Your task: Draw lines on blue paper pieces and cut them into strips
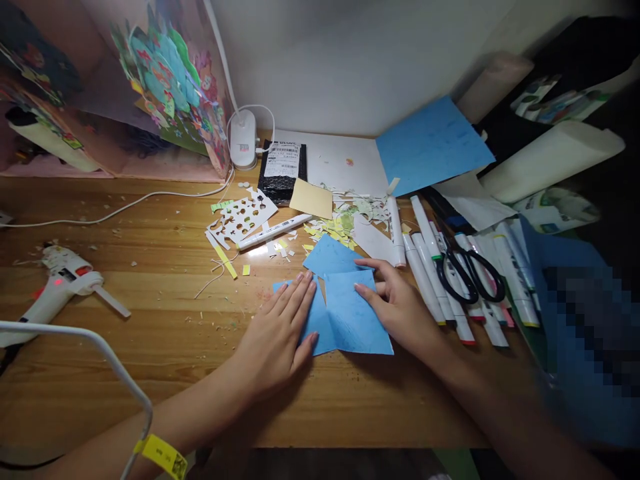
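Note:
A piece of blue paper (356, 317) with a creased, partly raised flap lies on the wooden table in front of me. Flat on its left part rests my left hand (275, 337), fingers stretched out. My right hand (405, 310) has the right side of the flap between its thumb, on the front face, and its index finger, behind the top edge. A narrow gap shows wood between the left part and the flap. Behind the paper are yellow and green paper scraps (345, 223) and a white marker (275, 232).
Black-handled scissors (467, 270) lie on several markers (425, 267) at right. A glue gun (60, 287) with a lit red light is at left. Farther back are a black package (283, 170), a power strip (243, 140) and a large blue sheet (433, 147). A white bent tube (100, 340) crosses the lower left.

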Demonstrator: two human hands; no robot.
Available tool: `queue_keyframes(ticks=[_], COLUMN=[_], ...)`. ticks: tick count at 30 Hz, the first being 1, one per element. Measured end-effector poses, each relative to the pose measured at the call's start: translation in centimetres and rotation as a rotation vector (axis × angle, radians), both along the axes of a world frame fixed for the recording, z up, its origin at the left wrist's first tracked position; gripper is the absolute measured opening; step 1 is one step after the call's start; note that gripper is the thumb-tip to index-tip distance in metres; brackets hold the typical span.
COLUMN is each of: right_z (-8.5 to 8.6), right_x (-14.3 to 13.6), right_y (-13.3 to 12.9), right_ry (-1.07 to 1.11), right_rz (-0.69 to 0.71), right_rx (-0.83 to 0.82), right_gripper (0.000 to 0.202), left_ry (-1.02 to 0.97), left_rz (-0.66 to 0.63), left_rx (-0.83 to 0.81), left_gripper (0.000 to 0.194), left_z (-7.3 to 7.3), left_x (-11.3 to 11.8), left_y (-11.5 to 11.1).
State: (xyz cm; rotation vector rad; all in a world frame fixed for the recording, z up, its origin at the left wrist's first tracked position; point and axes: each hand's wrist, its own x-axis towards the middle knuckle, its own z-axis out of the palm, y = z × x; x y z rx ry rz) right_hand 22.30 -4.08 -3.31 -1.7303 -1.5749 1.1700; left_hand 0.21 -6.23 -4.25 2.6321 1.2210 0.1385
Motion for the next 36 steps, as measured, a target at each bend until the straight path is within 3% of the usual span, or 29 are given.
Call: queue_keyframes(ticks=[4, 9, 16, 23, 28, 36], right_z=[0.7, 1.5, 0.6, -0.7, 0.6, 3.0], right_x=[0.6, 1.3, 0.1, 0.0, 0.2, 1.9], right_y=[-0.3, 0.2, 0.9, 1.2, 0.3, -0.4], right_ry=[0.083, 0.368, 0.521, 0.245, 0.082, -0.081], right_rz=[0.012, 0.137, 0.044, 0.013, 0.034, 0.103], right_rx=[-0.055, -0.239, -0.127, -0.144, -0.105, -0.188], right_gripper=[0.044, 0.069, 0.046, 0.045, 0.045, 0.028], left_ry=[0.001, -0.015, -0.012, 0.008, 0.003, -0.011], left_rz=[-0.001, -0.026, 0.02, 0.056, 0.07, 0.081], left_rx=[-0.014, 0.016, 0.14, 0.032, 0.011, -0.01], left_gripper=[0.062, 0.062, 0.059, 0.06, 0.06, 0.06], left_z=[-0.1, 0.0, 0.3, -0.5, -0.5, -0.5], left_x=[-0.2, -0.3, 0.2, 0.1, 0.3, 0.3], left_y=[0.0, 0.0, -0.4, -0.4, -0.5, -0.5])
